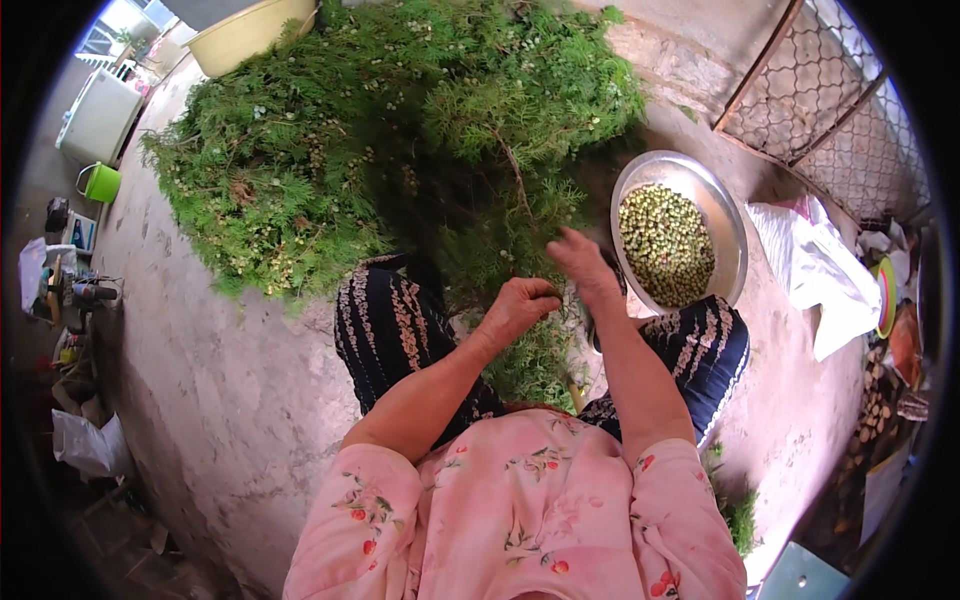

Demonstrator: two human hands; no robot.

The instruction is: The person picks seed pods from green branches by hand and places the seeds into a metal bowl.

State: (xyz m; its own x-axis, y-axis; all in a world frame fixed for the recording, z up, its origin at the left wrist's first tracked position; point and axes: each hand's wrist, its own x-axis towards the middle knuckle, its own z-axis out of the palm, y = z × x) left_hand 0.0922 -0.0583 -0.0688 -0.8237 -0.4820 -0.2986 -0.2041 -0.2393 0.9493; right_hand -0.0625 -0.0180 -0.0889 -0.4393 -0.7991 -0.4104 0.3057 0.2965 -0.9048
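My left hand (pixel 520 304) is between my knees, thumb and fingers pinched on a bit of green conifer sprig, mostly hidden by the fingers. Just to its right and slightly farther out is my right hand (pixel 581 261). Its fingers are blurred, so anything in them is unclear. A large heap of cut conifer branches (pixel 277 180) with small pale green cones spreads before me. One branch with a brown stem (pixel 516 176) points towards my hands. Right of my right hand stands a metal basin (pixel 729 225), partly filled with small round green cones (pixel 666 244).
Loose green sprigs (pixel 536 367) lie on the concrete floor (pixel 232 420) between my legs. A yellow tub (pixel 244 37) stands behind the heap. At right are a white sack (pixel 817 262) and a wire-mesh panel (pixel 825 127); a green bucket (pixel 101 182) is at left.
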